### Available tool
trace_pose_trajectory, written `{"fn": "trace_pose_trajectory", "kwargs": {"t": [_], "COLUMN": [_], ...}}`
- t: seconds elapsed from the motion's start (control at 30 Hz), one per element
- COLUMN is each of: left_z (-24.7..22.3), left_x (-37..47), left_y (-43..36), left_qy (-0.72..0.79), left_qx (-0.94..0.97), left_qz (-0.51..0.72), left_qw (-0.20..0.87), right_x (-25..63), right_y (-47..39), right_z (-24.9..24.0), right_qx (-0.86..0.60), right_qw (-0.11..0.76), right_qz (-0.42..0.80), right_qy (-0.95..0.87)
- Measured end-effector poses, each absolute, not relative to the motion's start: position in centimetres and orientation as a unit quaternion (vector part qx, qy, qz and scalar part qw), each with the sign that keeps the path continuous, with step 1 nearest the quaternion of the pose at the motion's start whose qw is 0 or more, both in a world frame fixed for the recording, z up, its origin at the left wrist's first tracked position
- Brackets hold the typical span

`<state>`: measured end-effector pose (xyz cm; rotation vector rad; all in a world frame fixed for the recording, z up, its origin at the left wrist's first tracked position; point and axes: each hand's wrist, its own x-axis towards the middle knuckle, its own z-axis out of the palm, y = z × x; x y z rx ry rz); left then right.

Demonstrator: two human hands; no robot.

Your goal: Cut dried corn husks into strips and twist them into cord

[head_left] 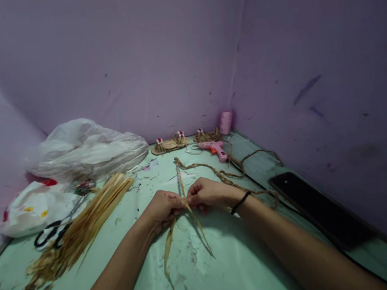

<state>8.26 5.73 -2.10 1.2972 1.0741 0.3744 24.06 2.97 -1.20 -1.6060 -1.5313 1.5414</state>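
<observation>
Both hands meet at the middle of the table around a narrow braid of dried plant fibre (180,179). My left hand (165,206) is closed, its thumb and fingertips pinching the braid's near end from the left. Opposite it, my right hand (209,193) pinches the same spot, with a dark band on the wrist. Two loose strips (170,260) of the fibre trail toward me below the fingers. Beyond the hands, the braid bends at its far end and a longer twisted length (223,174) runs off to the right. The exact crossing of strips is hidden by the fingertips.
Left lie a bundle of dried fibre strips (90,219), black-handled scissors (54,232) and plastic bags (86,148). Along the back are woven slipper-like pieces (170,145), a pink glue gun (214,149) and a pink thread spool (226,122). A dark phone-like slab (319,208) lies right.
</observation>
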Motion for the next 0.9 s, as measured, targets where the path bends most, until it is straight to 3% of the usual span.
{"fn": "trace_pose_trajectory", "kwargs": {"t": [0.2,0.3,0.53,0.7,0.9], "left_z": [-2.8,-2.8,-2.2,-2.6,-2.8], "left_x": [8.7,8.8,8.7,8.5,8.5], "left_y": [5.6,5.5,5.1,5.3,5.4], "left_qy": [0.494,0.504,0.495,0.468,0.453], "left_qx": [0.613,0.617,0.614,0.596,0.578], "left_qz": [0.162,0.168,0.184,0.202,0.221], "left_qw": [0.595,0.581,0.586,0.62,0.642], "right_x": [22.7,22.3,23.2,23.1,22.8], "right_y": [2.7,2.4,2.3,2.5,2.2], "right_z": [-0.7,-0.6,0.0,-0.3,-1.2], "right_qx": [-0.688,-0.701,-0.592,-0.606,-0.574], "right_qw": [0.128,0.117,0.144,0.238,0.283], "right_qz": [0.269,0.227,0.523,0.552,0.642], "right_qy": [-0.661,-0.666,-0.595,-0.52,-0.422]}}
